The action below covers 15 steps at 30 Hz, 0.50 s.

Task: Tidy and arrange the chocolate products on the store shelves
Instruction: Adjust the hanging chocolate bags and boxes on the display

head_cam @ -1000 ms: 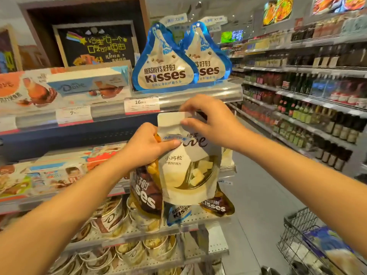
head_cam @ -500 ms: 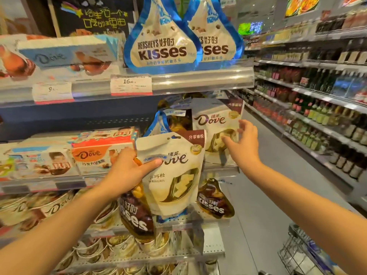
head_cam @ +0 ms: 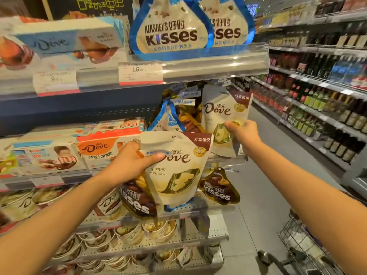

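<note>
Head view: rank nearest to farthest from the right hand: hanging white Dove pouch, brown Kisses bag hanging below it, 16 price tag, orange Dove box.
1. Hanging white Dove pouch: gripped by the right hand.
2. Brown Kisses bag: below and left of it.
3. 16 price tag: up-left, on the top shelf rail.
4. Orange Dove box: far left, middle shelf.

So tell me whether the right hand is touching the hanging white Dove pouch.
Touching. The head view shows the right hand gripping the lower part of the hanging white Dove pouch, fingers curled over its front.

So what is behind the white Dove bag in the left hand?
Behind the white Dove bag, the left hand also holds a brown Kisses bag; only its lower part shows. A blue edge peeks below; its bag is covered.
</note>
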### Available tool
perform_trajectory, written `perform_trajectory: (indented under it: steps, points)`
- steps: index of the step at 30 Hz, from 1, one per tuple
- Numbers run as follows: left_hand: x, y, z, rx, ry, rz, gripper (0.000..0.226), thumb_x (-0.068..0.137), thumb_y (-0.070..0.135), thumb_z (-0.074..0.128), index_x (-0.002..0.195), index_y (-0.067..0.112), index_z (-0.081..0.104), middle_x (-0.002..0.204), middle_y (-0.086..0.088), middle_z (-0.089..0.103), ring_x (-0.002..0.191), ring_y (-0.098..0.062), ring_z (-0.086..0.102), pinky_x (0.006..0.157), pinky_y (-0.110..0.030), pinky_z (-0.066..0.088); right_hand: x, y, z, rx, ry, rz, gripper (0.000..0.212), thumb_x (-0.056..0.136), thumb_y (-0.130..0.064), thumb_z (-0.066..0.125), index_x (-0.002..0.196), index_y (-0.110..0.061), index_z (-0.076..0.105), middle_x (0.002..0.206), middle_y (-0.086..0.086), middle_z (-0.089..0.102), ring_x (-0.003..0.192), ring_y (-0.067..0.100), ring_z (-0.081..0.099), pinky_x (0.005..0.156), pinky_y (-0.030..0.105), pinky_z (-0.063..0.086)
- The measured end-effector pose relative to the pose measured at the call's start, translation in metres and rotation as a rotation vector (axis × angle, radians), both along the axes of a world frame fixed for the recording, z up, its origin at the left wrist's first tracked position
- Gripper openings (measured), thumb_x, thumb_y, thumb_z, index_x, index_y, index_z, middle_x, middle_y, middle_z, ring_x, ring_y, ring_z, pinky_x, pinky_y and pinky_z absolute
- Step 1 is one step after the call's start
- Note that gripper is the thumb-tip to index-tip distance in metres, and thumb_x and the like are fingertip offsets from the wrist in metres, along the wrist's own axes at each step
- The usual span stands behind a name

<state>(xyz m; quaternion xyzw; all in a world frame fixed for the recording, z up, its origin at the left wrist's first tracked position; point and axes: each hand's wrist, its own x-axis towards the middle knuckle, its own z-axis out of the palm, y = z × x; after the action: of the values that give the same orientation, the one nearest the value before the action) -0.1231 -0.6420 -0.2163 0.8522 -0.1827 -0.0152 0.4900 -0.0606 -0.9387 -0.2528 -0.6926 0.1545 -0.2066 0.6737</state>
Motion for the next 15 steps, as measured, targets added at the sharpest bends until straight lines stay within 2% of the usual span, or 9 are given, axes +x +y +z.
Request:
perform_trajectory:
  steps: [4,8,10,13,15]
  points:
    - [0.003,0.000,-0.001,-0.063,0.004,-0.034,0.020,0.083,0.018,0.065,0.095,0.033,0.061,0.070,0.033,0.065,0.074,0.013,0.064,0.057,-0.005,0.046,-0.013,-0.005,-0.003,0.048,-0.039,0.036,0.025,0.090,-0.011,0.059,0.113,-0.003,0.060,0.101,0.008,0.067,0.082,0.017,0.065,0.072,0.032,0.055]
    - [0.007,-0.004,-0.001,-0.110,0.012,-0.030,0.024,0.079,0.025,0.068,0.103,0.029,0.065,0.086,0.022,0.071,0.087,0.001,0.067,0.067,-0.010,0.052,-0.031,-0.019,0.001,0.075,-0.118,0.007,0.022,0.093,-0.013,0.054,0.113,-0.008,0.060,0.097,0.001,0.068,0.082,0.010,0.065,0.065,0.022,0.054]
    - [0.007,-0.009,-0.001,-0.137,0.017,-0.045,0.021,0.081,0.021,0.067,0.100,0.029,0.065,0.086,0.020,0.072,0.085,0.001,0.068,0.064,-0.010,0.051,-0.042,-0.025,0.008,0.037,-0.168,0.022,0.020,0.092,-0.013,0.055,0.111,-0.010,0.061,0.098,0.001,0.068,0.083,0.009,0.066,0.068,0.023,0.054]
    - [0.004,-0.022,0.004,-0.183,0.030,-0.103,0.021,0.083,0.013,0.064,0.097,0.028,0.063,0.080,0.024,0.070,0.081,0.004,0.067,0.061,-0.008,0.049,-0.061,-0.032,0.022,-0.095,-0.197,0.101,0.011,0.090,-0.012,0.057,0.097,-0.017,0.064,0.090,-0.005,0.070,0.074,0.002,0.068,0.067,0.021,0.057]
    - [0.002,-0.033,0.007,-0.209,0.066,-0.152,0.022,0.083,0.009,0.063,0.097,0.026,0.063,0.081,0.022,0.071,0.082,0.002,0.068,0.062,-0.009,0.050,-0.074,-0.029,0.036,-0.156,-0.193,0.234,0.009,0.089,-0.011,0.058,0.093,-0.014,0.065,0.076,-0.009,0.072,0.066,0.002,0.067,0.058,0.018,0.056]
